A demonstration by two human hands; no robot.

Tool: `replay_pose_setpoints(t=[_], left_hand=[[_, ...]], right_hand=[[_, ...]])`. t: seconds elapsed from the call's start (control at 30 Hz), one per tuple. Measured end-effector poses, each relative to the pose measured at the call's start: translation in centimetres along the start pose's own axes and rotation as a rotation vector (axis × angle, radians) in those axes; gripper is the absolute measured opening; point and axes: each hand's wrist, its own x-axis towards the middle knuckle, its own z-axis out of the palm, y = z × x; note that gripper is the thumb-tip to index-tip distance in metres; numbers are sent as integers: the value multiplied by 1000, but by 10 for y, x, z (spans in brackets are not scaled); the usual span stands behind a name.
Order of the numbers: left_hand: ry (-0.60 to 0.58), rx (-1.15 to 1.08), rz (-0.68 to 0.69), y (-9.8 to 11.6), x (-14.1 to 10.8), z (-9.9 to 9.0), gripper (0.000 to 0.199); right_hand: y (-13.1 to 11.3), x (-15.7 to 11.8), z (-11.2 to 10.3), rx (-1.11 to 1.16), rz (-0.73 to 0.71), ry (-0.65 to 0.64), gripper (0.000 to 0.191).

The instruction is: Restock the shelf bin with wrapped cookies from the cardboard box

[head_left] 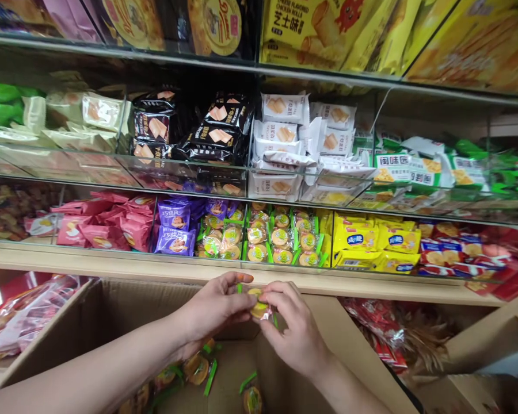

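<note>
Over an open cardboard box, my left hand and my right hand meet at one small biscuit packet. It has a clear wrapper with green edges and a round yellow biscuit inside. The left thumb and fingers grip its left side, while the right fingers pinch it from the right; part of it is hidden behind them. Below, inside the box, lie several loose packets of the same kind, with another nearer me. Straight ahead on the low shelf stand stacked matching packets.
Clear dividers split the low shelf, with purple packets to the left and yellow packets to the right. A wooden shelf edge runs just beyond my hands. Higher up are black packets and white packets behind a clear lip.
</note>
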Motion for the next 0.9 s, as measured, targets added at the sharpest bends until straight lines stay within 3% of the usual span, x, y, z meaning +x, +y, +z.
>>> replay_pose_setpoints(t=[0.07,0.17,0.3,0.47,0.63,0.7,0.83,0.9], left_hand=[[17,14,82,0,1,2,53],[14,53,202,0,3,3,55],[-9,84,236,-1,8,5,57],[-45,123,217,-4,9,7,63],[-144,359,196,-9,7,9,40],[-166,395,192,-10,7,9,40],[-43,250,217,-12,9,10,62],[-8,232,231,-11,9,11,65]], right_hand=[[1,-6,1,97,61,29,35],[6,-13,4,370,318,143,40],[13,-14,9,736,541,158,41],[11,-14,11,838,585,171,43],[9,-18,9,677,524,62,36],[9,-19,9,668,505,53,37],[7,-17,14,913,642,107,57],[5,-16,15,983,731,50,48]])
